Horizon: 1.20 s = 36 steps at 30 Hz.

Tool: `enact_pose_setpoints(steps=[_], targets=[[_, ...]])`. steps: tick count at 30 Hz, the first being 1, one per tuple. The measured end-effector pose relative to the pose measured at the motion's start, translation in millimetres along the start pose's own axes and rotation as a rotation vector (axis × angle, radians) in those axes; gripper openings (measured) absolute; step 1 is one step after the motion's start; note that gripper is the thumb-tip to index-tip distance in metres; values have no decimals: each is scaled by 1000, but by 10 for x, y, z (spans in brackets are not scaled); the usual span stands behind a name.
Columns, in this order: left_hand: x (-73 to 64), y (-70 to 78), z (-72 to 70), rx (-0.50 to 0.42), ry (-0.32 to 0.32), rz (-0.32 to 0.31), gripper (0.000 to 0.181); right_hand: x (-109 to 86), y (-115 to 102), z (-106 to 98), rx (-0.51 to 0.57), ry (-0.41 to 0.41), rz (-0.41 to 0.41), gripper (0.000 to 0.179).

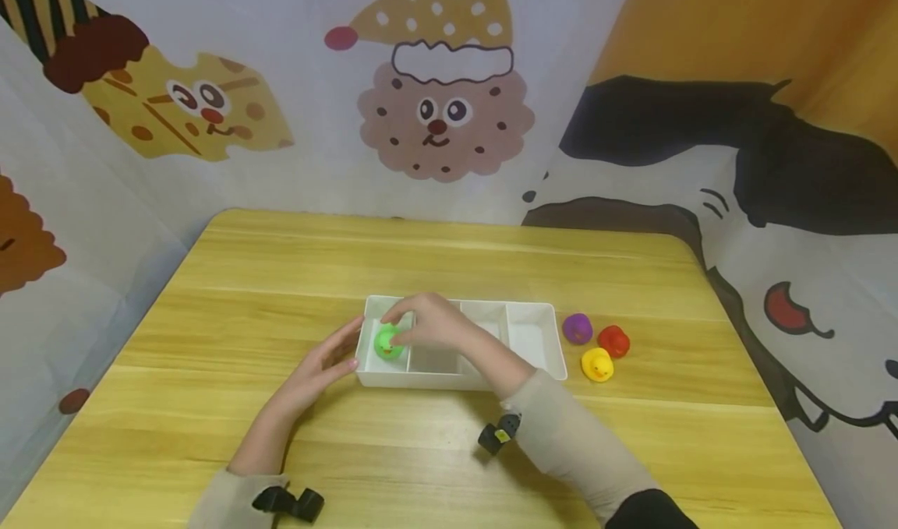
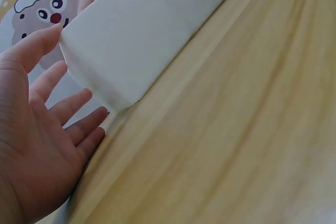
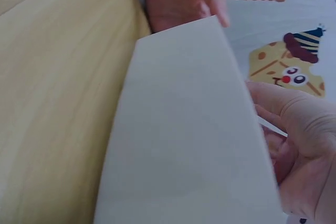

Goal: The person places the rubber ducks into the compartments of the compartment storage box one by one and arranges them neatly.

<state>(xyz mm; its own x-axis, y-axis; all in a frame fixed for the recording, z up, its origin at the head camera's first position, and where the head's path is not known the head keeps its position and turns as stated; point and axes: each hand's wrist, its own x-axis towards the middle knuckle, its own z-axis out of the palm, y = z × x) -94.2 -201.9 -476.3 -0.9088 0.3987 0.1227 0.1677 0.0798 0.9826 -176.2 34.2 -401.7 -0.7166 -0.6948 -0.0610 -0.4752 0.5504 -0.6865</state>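
A white divided box lies lengthwise across the table, its compartments in a row. In its leftmost compartment is a small green rubber duck, facing the near side. My right hand reaches over the box and pinches this duck between thumb and fingers; the box wall hides the fingertips in the right wrist view. At the box's left end, my left hand has its fingers spread and nearly straight. In the left wrist view, the left thumb touches the box's upper corner.
Right of the box, a purple rubber toy, a red rubber duck and a yellow rubber duck sit close together on the wooden table. A cartoon-printed cloth hangs behind the table.
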Motion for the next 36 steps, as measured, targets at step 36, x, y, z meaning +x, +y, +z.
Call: enact_pose_setpoints(steps=[36], targets=[[5, 13, 13, 29, 24, 5, 60, -1302, 123, -487, 123, 475, -80, 27]])
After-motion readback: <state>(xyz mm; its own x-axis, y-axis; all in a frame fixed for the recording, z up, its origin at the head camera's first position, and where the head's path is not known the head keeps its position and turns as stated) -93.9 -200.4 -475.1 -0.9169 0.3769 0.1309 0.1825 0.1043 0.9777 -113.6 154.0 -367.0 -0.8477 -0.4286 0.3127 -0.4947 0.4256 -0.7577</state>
